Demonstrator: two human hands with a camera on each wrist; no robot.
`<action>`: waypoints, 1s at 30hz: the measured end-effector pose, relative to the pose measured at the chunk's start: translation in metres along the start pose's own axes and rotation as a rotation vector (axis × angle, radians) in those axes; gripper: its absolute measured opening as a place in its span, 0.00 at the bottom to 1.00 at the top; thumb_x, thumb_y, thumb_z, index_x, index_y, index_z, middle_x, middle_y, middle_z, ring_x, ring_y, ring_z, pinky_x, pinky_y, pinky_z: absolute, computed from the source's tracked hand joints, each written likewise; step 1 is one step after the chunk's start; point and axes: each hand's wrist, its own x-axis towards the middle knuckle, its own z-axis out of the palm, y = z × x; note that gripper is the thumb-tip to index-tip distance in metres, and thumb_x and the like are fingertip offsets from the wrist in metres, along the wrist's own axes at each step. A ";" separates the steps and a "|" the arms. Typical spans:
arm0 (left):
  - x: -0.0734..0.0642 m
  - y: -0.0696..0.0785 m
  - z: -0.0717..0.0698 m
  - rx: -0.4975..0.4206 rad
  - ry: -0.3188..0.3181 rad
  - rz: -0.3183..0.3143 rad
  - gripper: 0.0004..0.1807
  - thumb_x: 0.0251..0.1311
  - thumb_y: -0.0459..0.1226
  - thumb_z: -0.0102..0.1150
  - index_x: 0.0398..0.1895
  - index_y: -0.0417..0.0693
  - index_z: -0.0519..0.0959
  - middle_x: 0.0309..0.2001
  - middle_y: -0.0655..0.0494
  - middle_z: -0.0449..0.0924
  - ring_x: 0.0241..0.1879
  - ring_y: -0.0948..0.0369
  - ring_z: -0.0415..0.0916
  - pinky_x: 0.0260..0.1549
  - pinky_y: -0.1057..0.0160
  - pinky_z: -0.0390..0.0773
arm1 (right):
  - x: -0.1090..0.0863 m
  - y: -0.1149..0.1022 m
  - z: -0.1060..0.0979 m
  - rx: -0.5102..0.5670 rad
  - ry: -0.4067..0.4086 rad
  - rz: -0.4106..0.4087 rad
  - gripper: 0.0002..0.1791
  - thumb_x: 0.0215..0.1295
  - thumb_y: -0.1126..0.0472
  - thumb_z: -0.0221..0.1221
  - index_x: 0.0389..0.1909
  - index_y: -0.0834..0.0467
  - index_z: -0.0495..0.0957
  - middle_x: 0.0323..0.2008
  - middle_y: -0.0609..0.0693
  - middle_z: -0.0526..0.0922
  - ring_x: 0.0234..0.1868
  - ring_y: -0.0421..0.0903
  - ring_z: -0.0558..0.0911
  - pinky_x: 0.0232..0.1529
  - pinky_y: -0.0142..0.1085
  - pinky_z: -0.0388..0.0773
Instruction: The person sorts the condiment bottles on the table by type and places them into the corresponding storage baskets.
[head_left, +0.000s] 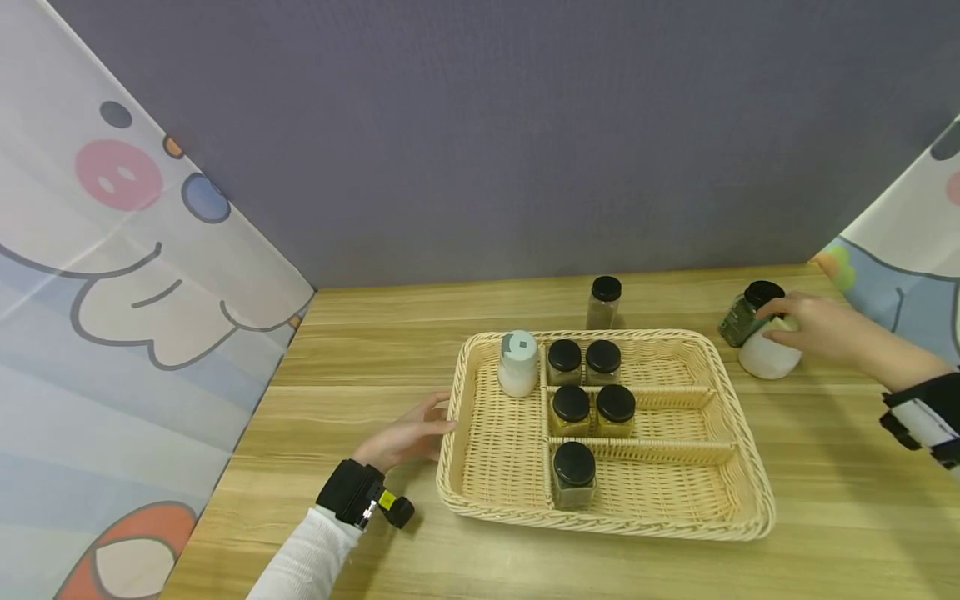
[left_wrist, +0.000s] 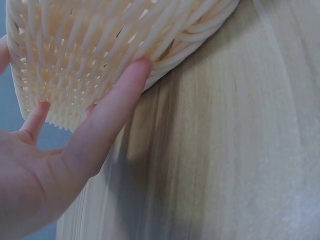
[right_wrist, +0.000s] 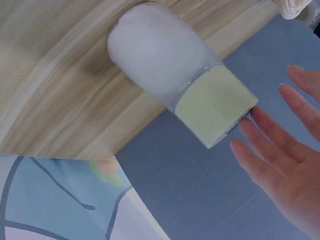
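Observation:
My left hand point(head_left: 401, 435) rests against the left side of a wicker basket point(head_left: 498, 492), fingers relaxed. In the left wrist view its thumb point(left_wrist: 112, 112) lies along the woven wall. Off the basket's right side, my right hand point(head_left: 821, 327) reaches over a white shaker bottle point(head_left: 767, 357) on the table. Up close, that bottle has a pale green lid point(right_wrist: 216, 105); my fingertips are right at the lid's edge, and the hand is spread rather than wrapped round it. A black-lidded spice jar point(head_left: 738, 323) with a dark green label stands just behind the bottle.
The basket has a long left compartment holding a white bottle with a pale top point(head_left: 518, 364). Three right compartments hold several black-lidded jars point(head_left: 574, 477). One jar point(head_left: 602, 307) stands behind the basket. A grey panel point(head_left: 525, 167) rises at the table's back.

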 end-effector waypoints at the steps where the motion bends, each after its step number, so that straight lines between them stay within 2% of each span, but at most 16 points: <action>1: 0.000 0.000 0.000 0.002 -0.001 0.001 0.33 0.56 0.36 0.52 0.62 0.52 0.49 0.59 0.35 0.57 0.50 0.44 0.67 0.43 0.41 0.73 | -0.001 0.001 0.000 0.000 0.002 0.002 0.14 0.51 0.66 0.58 0.39 0.67 0.73 0.34 0.70 0.74 0.30 0.60 0.75 0.28 0.54 0.77; 11: 0.000 0.001 0.001 -0.012 0.001 -0.004 0.33 0.56 0.35 0.52 0.63 0.52 0.49 0.60 0.35 0.55 0.50 0.43 0.66 0.43 0.41 0.73 | -0.002 0.015 0.001 0.003 -0.042 0.046 0.17 0.54 0.65 0.57 0.42 0.70 0.70 0.40 0.77 0.68 0.36 0.68 0.72 0.34 0.60 0.75; 24: -0.001 0.001 0.000 -0.016 -0.003 -0.002 0.33 0.56 0.35 0.52 0.62 0.51 0.49 0.60 0.34 0.55 0.51 0.43 0.66 0.44 0.41 0.73 | -0.002 0.026 0.006 0.017 -0.049 0.068 0.19 0.51 0.65 0.58 0.43 0.70 0.69 0.40 0.79 0.67 0.35 0.69 0.72 0.32 0.60 0.75; 30: 0.000 0.000 0.000 -0.019 -0.008 -0.007 0.33 0.56 0.36 0.53 0.62 0.52 0.49 0.60 0.34 0.55 0.51 0.43 0.65 0.44 0.41 0.72 | -0.001 0.030 0.010 0.030 -0.046 0.054 0.20 0.49 0.66 0.59 0.44 0.70 0.68 0.39 0.80 0.67 0.33 0.69 0.73 0.29 0.58 0.76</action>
